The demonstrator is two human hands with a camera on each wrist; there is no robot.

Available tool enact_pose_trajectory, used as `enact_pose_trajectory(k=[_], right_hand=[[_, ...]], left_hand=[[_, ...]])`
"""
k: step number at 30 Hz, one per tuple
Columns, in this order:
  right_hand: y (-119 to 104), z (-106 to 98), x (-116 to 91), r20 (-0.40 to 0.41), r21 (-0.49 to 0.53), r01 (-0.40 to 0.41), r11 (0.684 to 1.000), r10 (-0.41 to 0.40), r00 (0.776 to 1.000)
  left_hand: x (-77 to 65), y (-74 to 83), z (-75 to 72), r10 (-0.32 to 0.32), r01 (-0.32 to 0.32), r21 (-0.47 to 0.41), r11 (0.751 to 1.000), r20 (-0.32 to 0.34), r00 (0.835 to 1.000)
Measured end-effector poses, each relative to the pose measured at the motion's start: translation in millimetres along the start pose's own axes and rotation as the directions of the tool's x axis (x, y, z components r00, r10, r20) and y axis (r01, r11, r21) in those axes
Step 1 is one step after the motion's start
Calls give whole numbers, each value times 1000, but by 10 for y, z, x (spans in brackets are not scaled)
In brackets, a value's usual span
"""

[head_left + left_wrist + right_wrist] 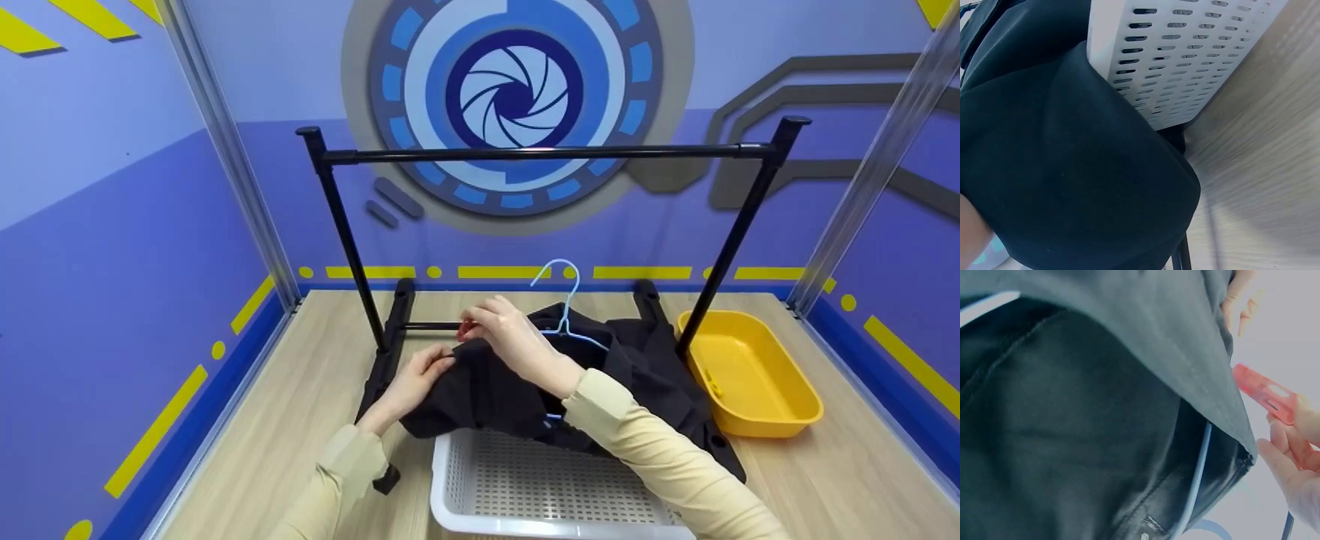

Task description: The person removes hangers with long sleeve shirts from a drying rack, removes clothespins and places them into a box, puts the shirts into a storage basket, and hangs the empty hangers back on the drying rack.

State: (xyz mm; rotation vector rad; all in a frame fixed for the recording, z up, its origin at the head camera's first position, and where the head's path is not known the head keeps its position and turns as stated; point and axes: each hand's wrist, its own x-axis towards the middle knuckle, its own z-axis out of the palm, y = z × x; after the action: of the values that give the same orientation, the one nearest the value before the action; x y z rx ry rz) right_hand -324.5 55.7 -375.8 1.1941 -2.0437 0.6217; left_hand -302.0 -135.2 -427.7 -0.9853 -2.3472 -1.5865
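Observation:
A black garment is draped over a light-blue hanger, whose hook sticks up above the cloth. My left hand pinches the garment's left edge between thumb and fingers. Close to that edge, my right hand holds a red plastic clothespin by one end. In the right wrist view, the clothespin's other end is right beside the cloth; whether it touches cannot be told. Part of the hanger shows inside the garment's opening. Dark cloth fills much of the left wrist view and hides the left fingers.
A black rack stands around the garment, with its top bar above. The white perforated basket sits beneath the cloth at the front. To the right is a yellow tray with a small yellow clip inside. Walls enclose the wooden table.

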Motion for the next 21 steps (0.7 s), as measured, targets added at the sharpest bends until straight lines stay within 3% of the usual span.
enact_pose_trajectory(k=[9,21], right_hand=[[24,-30,-62,-13,30,6,1000,-5,1000],[59,-240,-89,5,128,13,992,-13,1000]], left_hand=[[0,4,-5,0,0,13,1000,7,1000],[-3,-20,-5,25,-25,16,1000,8,1000]])
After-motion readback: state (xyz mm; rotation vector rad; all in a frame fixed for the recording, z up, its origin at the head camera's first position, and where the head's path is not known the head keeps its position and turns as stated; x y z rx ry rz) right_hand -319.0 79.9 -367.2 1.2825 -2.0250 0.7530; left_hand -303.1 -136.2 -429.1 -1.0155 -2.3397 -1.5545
